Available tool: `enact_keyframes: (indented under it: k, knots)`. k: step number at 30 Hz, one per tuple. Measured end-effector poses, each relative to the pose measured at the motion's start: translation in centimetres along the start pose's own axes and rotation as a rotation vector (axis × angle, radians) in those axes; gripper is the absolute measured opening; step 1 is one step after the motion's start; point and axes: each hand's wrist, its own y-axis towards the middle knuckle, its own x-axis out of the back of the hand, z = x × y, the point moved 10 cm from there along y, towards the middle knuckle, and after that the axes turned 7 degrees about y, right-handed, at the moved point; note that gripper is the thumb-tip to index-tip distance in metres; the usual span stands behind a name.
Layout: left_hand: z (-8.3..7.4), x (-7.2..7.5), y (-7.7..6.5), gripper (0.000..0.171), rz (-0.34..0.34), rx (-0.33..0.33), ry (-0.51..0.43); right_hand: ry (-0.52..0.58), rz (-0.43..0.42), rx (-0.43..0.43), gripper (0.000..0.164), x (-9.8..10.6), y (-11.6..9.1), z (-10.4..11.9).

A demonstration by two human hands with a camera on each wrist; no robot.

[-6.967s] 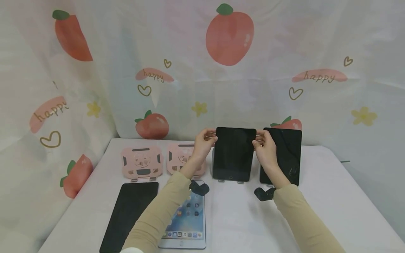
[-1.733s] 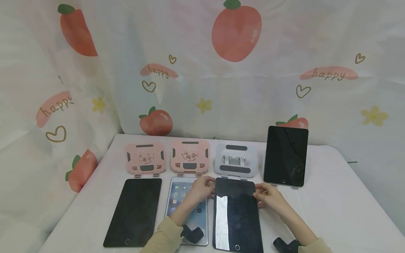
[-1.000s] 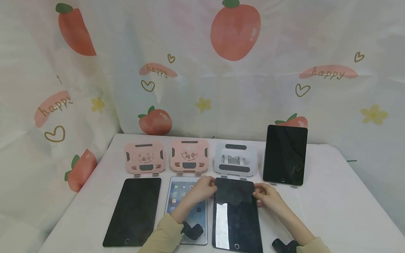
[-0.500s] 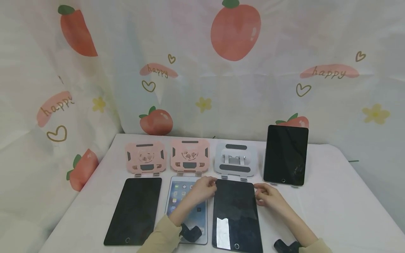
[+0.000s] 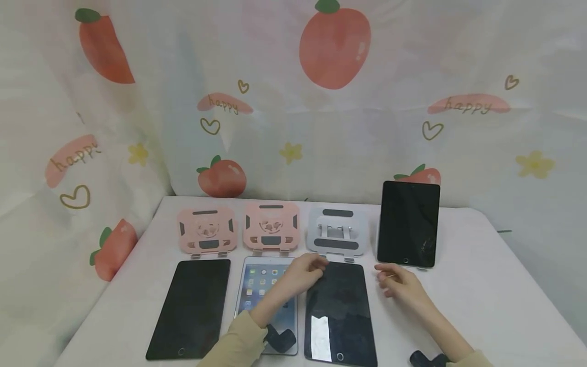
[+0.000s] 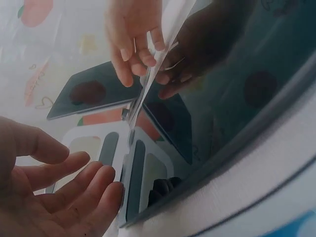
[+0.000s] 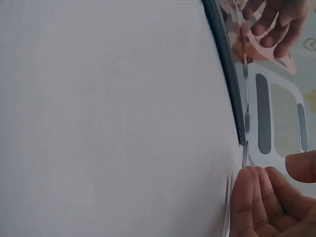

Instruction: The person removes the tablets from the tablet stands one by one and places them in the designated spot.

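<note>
A black tablet (image 5: 341, 311) lies flat on the table, screen up, with its top edge by the foot of a pale grey tablet stand (image 5: 338, 244). My left hand (image 5: 303, 272) hovers over its top left corner, fingers loosely bent and holding nothing. To the right of the tablet is my right hand (image 5: 403, 288), apart from it, also with relaxed fingers around nothing. In the left wrist view, the glossy screen (image 6: 247, 98) mirrors the right hand. The right wrist view shows the tablet's side edge (image 7: 227, 69) away from the fingertips.
Another black tablet (image 5: 408, 224) stands upright at the back right. Two pink stands (image 5: 271, 239) (image 5: 208, 243) are lined up at the back left. In front of them lie a black tablet (image 5: 192, 306) and a white tablet (image 5: 259, 280) with a lit screen, partly under my left forearm.
Seven seconds ago both hands held the tablet upright at the grey stand; later it lay flat in front. Just now the fingers left its edges, and the right hand moved away to the right.
</note>
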Motion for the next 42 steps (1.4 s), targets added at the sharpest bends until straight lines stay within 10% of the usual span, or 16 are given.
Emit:
enact_keyframes:
  k: [26,42]
  knots:
    - [-5.4,-1.4,4.8,0.023,-0.018,-0.137,-0.029,-0.166,-0.203,0.349,0.028,8.1,0.1,5.4]
    - [-7.5,-0.7,8.7,0.023,-0.091,-0.129,0.038,-0.241,-0.342,0.360,0.027,12.6,3.0,4.7]
